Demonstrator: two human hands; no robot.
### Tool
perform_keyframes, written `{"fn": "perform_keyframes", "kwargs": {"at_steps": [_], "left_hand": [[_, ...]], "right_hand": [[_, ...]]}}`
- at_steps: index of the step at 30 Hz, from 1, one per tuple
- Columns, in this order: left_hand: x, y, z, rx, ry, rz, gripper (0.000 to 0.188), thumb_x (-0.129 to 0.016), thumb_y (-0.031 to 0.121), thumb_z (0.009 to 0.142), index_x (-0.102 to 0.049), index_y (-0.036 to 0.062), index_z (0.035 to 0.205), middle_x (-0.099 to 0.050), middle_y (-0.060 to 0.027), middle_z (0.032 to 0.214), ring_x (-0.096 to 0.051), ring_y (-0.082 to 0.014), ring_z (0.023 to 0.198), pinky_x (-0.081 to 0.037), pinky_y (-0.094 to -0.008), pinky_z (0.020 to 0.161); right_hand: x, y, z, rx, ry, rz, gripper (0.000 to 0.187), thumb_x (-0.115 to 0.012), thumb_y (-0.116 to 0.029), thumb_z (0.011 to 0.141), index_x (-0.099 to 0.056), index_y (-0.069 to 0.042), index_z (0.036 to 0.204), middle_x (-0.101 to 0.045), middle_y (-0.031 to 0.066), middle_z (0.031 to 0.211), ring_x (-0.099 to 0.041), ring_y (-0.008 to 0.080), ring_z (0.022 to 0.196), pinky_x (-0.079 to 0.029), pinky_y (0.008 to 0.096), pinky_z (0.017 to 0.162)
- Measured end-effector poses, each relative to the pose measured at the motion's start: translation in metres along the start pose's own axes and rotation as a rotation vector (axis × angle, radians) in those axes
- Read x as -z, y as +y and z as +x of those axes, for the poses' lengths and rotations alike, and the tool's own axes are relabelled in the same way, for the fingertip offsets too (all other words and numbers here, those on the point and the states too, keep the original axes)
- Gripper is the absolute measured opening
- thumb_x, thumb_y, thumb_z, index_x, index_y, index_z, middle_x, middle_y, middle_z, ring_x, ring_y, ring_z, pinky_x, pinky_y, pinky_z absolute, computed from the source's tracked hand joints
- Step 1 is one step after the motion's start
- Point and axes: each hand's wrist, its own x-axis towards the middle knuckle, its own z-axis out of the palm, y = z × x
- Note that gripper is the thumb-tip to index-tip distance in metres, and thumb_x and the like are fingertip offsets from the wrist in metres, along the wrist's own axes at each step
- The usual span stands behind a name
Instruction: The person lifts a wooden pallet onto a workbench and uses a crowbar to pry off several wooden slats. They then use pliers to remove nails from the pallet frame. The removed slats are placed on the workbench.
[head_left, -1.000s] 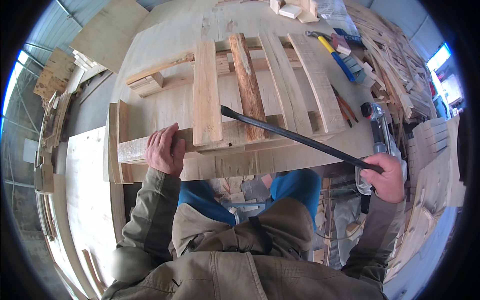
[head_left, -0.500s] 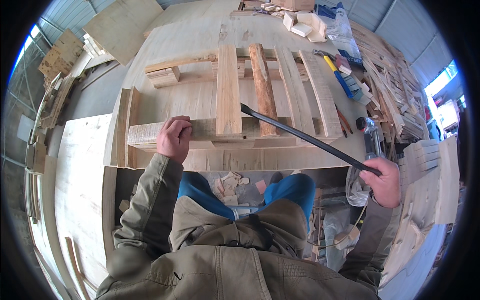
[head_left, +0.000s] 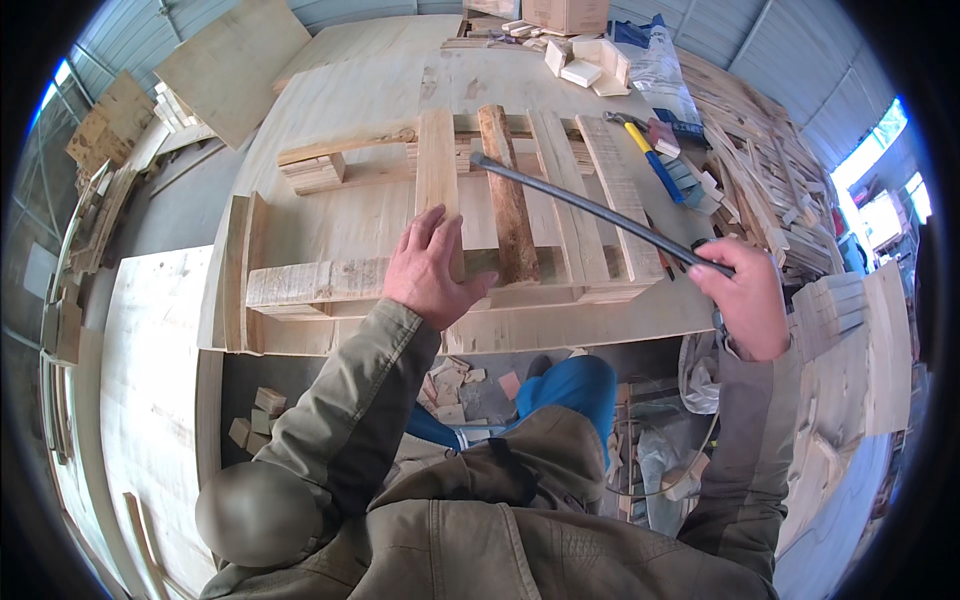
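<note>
My right hand (head_left: 745, 300) is closed around the near end of a long dark pry bar (head_left: 595, 208). The bar slants over a pallet-like wooden frame, its bent tip between the leftmost slat (head_left: 437, 150) and a bark-edged slat (head_left: 508, 200). Whether the tip touches wood I cannot tell. My left hand (head_left: 430, 268) lies on the near end of the leftmost slat, fingers spread and thumb apart. Under it runs the frame's front beam (head_left: 315, 283). Two paler slats (head_left: 568, 200) cross the frame farther right.
A plywood-topped bench (head_left: 340, 220) carries the frame. On its right side lie a hammer with a yellow and blue handle (head_left: 655, 165) and wood offcuts. Upright boards (head_left: 240, 275) stand at the left. Lumber is piled at right (head_left: 770, 190); scraps (head_left: 450, 390) litter the floor.
My left hand has moved right, from the front beam's left part to the leftmost slat. The pry bar's tip has shifted farther away from me, and my right hand has risen with it.
</note>
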Motion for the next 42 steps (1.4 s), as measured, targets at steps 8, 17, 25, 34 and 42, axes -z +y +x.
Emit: {"fn": "perform_keyframes", "kwargs": {"at_steps": [8,17,25,34,42], "left_hand": [[-0.008,-0.016,-0.003,-0.092,-0.010,-0.127,0.075,-0.092,0.022,0.070,-0.064,0.0019,0.136,-0.049,-0.0254,0.154,-0.045,-0.0465,0.147,-0.045,-0.0523,0.119],[-0.011,-0.026,-0.007,-0.229,0.035,-0.182,0.067,-0.095,0.022,0.073,-0.066,0.0025,0.131,-0.058,-0.0236,0.148,-0.050,-0.0497,0.144,-0.047,-0.0550,0.117],[-0.013,-0.026,-0.013,-0.265,0.056,-0.002,0.066,-0.090,0.037,0.080,-0.068,0.0028,0.132,-0.066,-0.0194,0.143,-0.053,-0.0470,0.143,-0.044,-0.0571,0.118],[-0.018,-0.029,-0.014,-0.284,0.097,-0.051,0.064,-0.089,0.032,0.080,-0.069,0.0012,0.132,-0.068,-0.0194,0.140,-0.058,-0.0463,0.138,-0.045,-0.0558,0.118],[-0.014,-0.023,-0.013,-0.259,0.071,-0.040,0.061,-0.088,0.029,0.078,-0.070,0.0021,0.130,-0.069,-0.0182,0.139,-0.060,-0.0433,0.136,-0.046,-0.0552,0.117]], "right_hand": [[-0.007,-0.005,0.038,-0.074,-0.041,0.077,0.017,-0.074,-0.008,0.092,-0.074,0.004,0.104,-0.071,0.0045,0.078,-0.060,0.0089,0.073,-0.048,0.0288,0.068],[-0.018,-0.010,0.059,-0.078,-0.084,0.047,0.021,-0.076,-0.011,0.092,-0.073,0.006,0.104,-0.070,0.0066,0.078,-0.060,0.0101,0.073,-0.048,0.0302,0.066],[-0.005,-0.027,0.074,-0.083,-0.071,-0.030,0.021,-0.078,-0.013,0.090,-0.075,0.005,0.101,-0.071,0.0100,0.080,-0.063,0.0137,0.076,-0.051,0.0333,0.071],[-0.001,-0.018,0.099,0.057,-0.152,-0.112,0.020,-0.076,-0.009,0.089,-0.073,0.005,0.103,-0.069,0.0044,0.083,-0.060,0.0102,0.077,-0.049,0.0296,0.070],[-0.022,-0.005,0.102,-0.029,-0.134,-0.019,0.020,-0.078,-0.011,0.090,-0.075,0.005,0.103,-0.072,0.0071,0.082,-0.064,0.0112,0.076,-0.051,0.0315,0.071]]}}
